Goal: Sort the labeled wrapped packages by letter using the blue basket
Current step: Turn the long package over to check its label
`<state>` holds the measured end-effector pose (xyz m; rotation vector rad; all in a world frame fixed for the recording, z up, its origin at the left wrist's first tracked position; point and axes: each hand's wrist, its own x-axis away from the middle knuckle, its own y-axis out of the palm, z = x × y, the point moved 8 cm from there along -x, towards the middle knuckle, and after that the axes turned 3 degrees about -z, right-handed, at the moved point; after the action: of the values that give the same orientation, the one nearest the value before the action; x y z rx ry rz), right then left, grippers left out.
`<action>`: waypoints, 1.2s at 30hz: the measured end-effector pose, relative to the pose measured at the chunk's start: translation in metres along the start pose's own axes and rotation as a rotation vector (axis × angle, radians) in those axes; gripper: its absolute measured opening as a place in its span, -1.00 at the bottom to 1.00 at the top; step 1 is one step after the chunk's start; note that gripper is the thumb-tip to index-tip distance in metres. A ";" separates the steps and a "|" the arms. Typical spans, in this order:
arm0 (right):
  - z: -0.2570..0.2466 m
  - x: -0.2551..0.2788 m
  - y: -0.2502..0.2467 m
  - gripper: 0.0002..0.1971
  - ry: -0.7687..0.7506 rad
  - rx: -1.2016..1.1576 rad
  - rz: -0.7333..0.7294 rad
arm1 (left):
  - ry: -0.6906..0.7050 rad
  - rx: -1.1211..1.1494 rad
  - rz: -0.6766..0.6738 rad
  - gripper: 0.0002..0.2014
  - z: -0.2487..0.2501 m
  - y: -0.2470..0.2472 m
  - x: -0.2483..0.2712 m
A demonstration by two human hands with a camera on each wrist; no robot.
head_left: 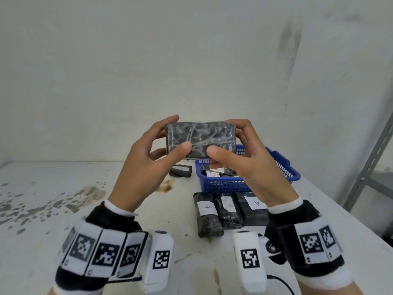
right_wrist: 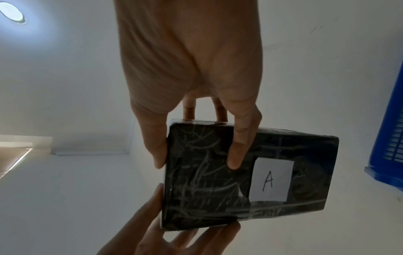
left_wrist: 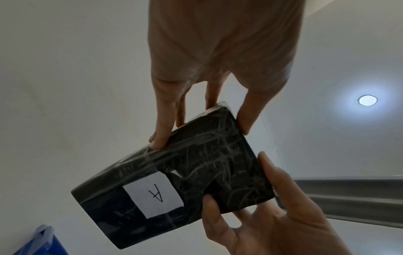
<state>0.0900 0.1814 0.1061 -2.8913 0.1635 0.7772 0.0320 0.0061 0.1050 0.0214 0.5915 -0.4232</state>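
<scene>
Both hands hold one black wrapped package (head_left: 200, 138) up in the air above the table, its plain side toward me. My left hand (head_left: 176, 134) grips its left end and my right hand (head_left: 227, 138) its right end, thumbs on the near face. In the wrist views the far face carries a white label (left_wrist: 154, 195) (right_wrist: 270, 181) marked A. The blue basket (head_left: 285, 165) stands behind on the right with several packages inside. In front of it lie three packages in a row (head_left: 207, 213), (head_left: 228, 209), (head_left: 253, 207); the outer two read A.
One more dark package (head_left: 180, 170) lies to the left of the basket near the wall. The white table (head_left: 106, 209) is stained on its left half. A grey metal shelf upright (head_left: 370, 162) stands past the table's right edge.
</scene>
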 end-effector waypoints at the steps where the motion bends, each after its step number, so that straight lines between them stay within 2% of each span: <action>1: -0.001 0.000 0.000 -0.48 -0.010 0.016 0.001 | 0.006 0.001 0.001 -0.43 0.000 0.000 0.000; 6: 0.002 0.002 0.001 -0.48 -0.027 0.105 0.050 | 0.042 -0.013 0.014 -0.50 0.002 0.004 0.002; 11: 0.000 0.002 0.005 -0.62 0.000 0.005 0.038 | 0.034 0.051 0.061 -0.66 -0.001 -0.001 0.003; 15: 0.003 0.001 0.004 -0.70 0.009 -0.007 0.043 | 0.016 0.068 0.067 -0.68 -0.003 -0.002 0.003; 20: 0.005 0.003 0.002 -0.53 -0.008 0.055 0.090 | 0.015 0.024 0.047 -0.64 -0.002 -0.001 0.001; 23: 0.002 0.007 0.003 -0.54 -0.059 0.023 0.107 | 0.004 0.015 0.023 -0.61 -0.001 0.003 0.001; 27: 0.004 0.005 0.003 -0.61 -0.084 -0.057 0.149 | -0.199 0.138 -0.036 -0.43 -0.012 0.006 -0.001; 30: 0.007 0.004 0.002 -0.75 -0.063 -0.061 0.137 | -0.292 0.175 -0.136 -0.53 -0.018 0.009 -0.001; 31: 0.008 0.004 0.003 -0.79 -0.056 -0.060 0.120 | -0.292 0.170 -0.152 -0.49 -0.020 0.008 -0.002; 33: 0.013 0.003 0.004 -0.69 -0.021 -0.084 0.064 | -0.281 0.173 -0.163 -0.28 -0.026 0.006 -0.002; 36: 0.026 0.003 0.000 -0.23 0.077 -0.144 0.046 | -0.280 0.234 -0.153 -0.03 -0.033 0.001 0.001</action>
<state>0.0803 0.1853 0.0822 -3.0658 0.1903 0.7138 0.0152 0.0117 0.0766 0.1393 0.2665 -0.6307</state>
